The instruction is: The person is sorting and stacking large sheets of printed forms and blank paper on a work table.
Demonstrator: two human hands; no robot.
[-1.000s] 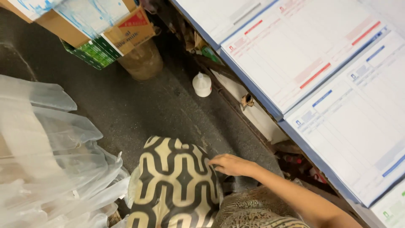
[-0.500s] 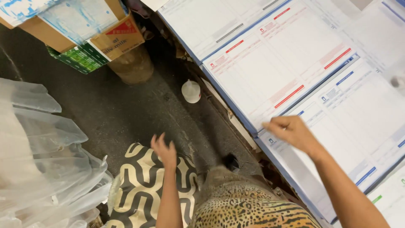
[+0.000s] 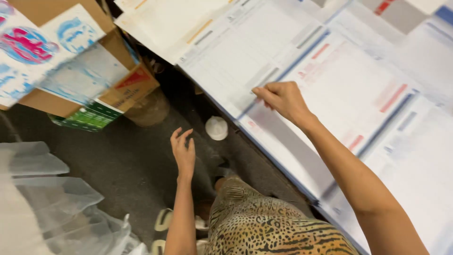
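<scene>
Both hands are now lying higher in the view than half a second ago, and the patterned cushion that was showing by the floor is almost out of frame. At 2 o'clock from centre, the right hand (image 3: 284,100) is resting on the forms (image 3: 344,89), its fingers curled and pinching at the edge of one sheet where a blue stripe is running; whether a sheet is actually being lifted is not clear. These white forms, with red and blue bars, are lying overlapped across the whole upper right. At about 8 o'clock from the right hand, the left hand (image 3: 184,152) is hovering open over the dark floor (image 3: 118,165), fingers spread and touching nothing. Just beside it, at 2 o'clock, a small white cap (image 3: 216,128) is sitting on the floor. Cardboard boxes (image 3: 71,75) are stacking up at 10 o'clock, clear plastic bags (image 3: 42,203) are bunching at 8 o'clock, and a leopard-print garment (image 3: 269,226) is filling 6 o'clock.
</scene>
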